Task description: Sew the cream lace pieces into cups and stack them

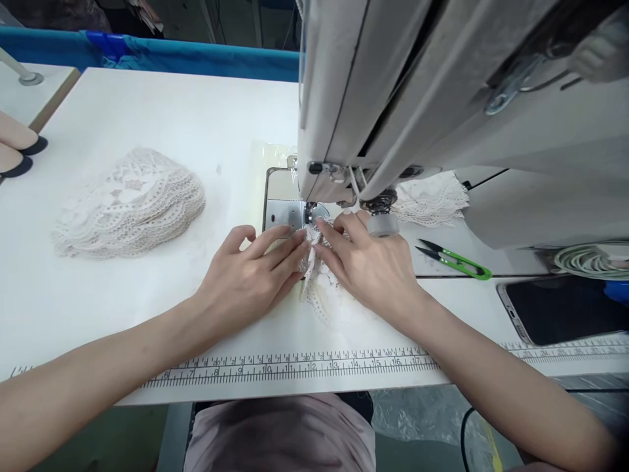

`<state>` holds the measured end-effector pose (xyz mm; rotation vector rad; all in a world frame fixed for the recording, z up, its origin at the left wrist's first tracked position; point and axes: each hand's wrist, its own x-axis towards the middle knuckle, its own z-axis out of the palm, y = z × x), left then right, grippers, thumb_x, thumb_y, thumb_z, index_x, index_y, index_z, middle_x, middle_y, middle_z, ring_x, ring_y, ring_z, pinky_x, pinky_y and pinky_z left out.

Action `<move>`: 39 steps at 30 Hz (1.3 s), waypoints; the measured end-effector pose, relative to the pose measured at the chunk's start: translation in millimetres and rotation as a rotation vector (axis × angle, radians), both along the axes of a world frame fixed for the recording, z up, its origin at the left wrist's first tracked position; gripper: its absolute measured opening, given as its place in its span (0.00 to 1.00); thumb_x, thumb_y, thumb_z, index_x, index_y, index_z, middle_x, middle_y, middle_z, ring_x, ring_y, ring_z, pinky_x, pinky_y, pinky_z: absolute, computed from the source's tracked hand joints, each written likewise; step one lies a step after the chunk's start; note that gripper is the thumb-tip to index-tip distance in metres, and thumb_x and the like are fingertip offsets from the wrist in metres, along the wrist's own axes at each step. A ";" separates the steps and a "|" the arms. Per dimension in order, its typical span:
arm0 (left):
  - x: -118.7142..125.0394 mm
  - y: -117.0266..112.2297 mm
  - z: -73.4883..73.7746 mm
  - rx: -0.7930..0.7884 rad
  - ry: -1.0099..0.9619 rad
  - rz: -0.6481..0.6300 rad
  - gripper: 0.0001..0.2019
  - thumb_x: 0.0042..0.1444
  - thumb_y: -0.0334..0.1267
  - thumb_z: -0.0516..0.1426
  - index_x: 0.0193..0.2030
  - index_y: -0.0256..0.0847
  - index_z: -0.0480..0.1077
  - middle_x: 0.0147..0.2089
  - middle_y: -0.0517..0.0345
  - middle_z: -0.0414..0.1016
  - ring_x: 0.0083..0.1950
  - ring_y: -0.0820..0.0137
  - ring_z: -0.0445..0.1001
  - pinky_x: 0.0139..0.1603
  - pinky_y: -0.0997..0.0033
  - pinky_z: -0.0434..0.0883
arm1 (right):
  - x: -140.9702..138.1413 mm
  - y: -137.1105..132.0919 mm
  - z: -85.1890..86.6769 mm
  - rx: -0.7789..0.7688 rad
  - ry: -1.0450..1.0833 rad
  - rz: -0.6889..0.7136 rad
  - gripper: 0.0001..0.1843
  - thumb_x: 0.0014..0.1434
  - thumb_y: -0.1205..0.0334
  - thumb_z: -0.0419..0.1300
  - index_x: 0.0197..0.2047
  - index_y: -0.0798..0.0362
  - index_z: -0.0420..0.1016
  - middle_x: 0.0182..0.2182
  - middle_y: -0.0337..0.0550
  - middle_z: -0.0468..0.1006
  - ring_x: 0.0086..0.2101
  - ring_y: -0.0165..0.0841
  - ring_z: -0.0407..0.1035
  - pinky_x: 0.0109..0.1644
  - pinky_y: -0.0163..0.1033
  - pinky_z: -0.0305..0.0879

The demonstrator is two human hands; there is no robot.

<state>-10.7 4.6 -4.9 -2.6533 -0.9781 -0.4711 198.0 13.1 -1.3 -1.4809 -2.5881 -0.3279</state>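
A strip of white lace lies bunched at the presser foot of a sewing machine, its loose end hanging toward me. On its left side my left hand grips the lace edge with bent fingertips, close to the metal needle plate. From the right, my right hand pinches the same lace just in front of the foot. Part of the lace is hidden beneath my fingers. More white lace lies behind my right hand, under the machine arm.
A pile of white lace sits on the left of the white table. Green thread snips, a phone and a coil of cord lie to the right. A printed ruler runs along the front edge.
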 end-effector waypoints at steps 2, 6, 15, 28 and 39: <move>0.9 -0.1 -0.4 -0.004 0.000 0.012 0.14 0.67 0.35 0.53 0.58 0.38 0.70 0.57 0.54 0.77 0.59 0.62 0.73 0.48 0.58 0.64 | 0.3 1.3 0.3 0.009 -0.012 -0.010 0.24 0.72 0.54 0.45 0.56 0.55 0.76 0.42 0.50 0.79 0.42 0.39 0.67 0.37 0.41 0.55; 4.2 1.0 -2.1 0.000 0.005 0.036 0.14 0.68 0.37 0.53 0.57 0.38 0.71 0.57 0.55 0.76 0.60 0.61 0.72 0.49 0.58 0.65 | -0.2 3.2 -0.3 0.001 -0.038 -0.038 0.25 0.72 0.54 0.42 0.60 0.54 0.72 0.46 0.53 0.78 0.46 0.40 0.66 0.39 0.42 0.56; 5.6 -0.8 -3.0 0.017 0.025 0.062 0.14 0.68 0.38 0.52 0.55 0.36 0.71 0.58 0.53 0.76 0.61 0.60 0.71 0.49 0.56 0.65 | 0.6 5.2 -2.8 0.040 -0.032 -0.025 0.24 0.72 0.54 0.44 0.58 0.54 0.74 0.46 0.53 0.78 0.43 0.40 0.67 0.39 0.43 0.57; 6.2 1.3 -4.3 -0.039 -0.008 0.048 0.17 0.68 0.40 0.52 0.59 0.35 0.69 0.59 0.46 0.74 0.65 0.58 0.68 0.53 0.56 0.66 | 4.8 6.6 -5.0 0.077 -0.033 -0.036 0.22 0.71 0.54 0.46 0.58 0.51 0.74 0.41 0.53 0.77 0.42 0.41 0.67 0.42 0.42 0.59; 7.8 4.7 -4.4 -0.055 -0.036 0.071 0.18 0.69 0.43 0.50 0.59 0.37 0.69 0.60 0.46 0.73 0.65 0.58 0.68 0.54 0.54 0.65 | 10.7 12.7 -1.8 0.115 -0.026 -0.017 0.20 0.71 0.56 0.47 0.56 0.50 0.76 0.42 0.51 0.79 0.42 0.41 0.69 0.42 0.43 0.59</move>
